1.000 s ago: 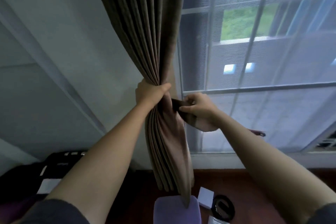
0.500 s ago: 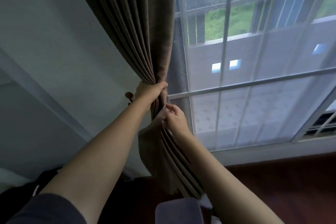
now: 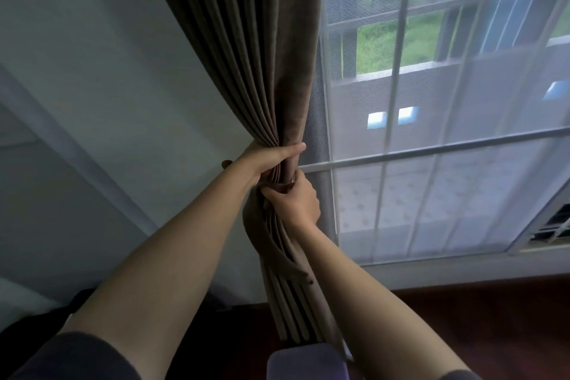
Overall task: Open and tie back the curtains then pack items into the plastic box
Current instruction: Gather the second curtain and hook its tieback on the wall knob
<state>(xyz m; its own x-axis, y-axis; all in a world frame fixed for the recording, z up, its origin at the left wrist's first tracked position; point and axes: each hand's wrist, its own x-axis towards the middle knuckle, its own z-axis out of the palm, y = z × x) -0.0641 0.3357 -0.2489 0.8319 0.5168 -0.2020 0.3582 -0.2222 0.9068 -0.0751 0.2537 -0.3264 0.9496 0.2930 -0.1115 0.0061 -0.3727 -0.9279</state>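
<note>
Curtain (image 3: 246, 55): we see it bunched beside the window (image 3: 431, 148).
Left hand (image 3: 271, 157): fingers wrapped around the gather.
Right hand (image 3: 296, 200): fingers pinching the tieback (image 3: 277, 244) just below.

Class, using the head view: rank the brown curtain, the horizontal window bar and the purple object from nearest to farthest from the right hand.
1. Brown curtain, gripped by the right hand.
2. Horizontal window bar, to its right.
3. Purple object, at the bottom edge.
</note>
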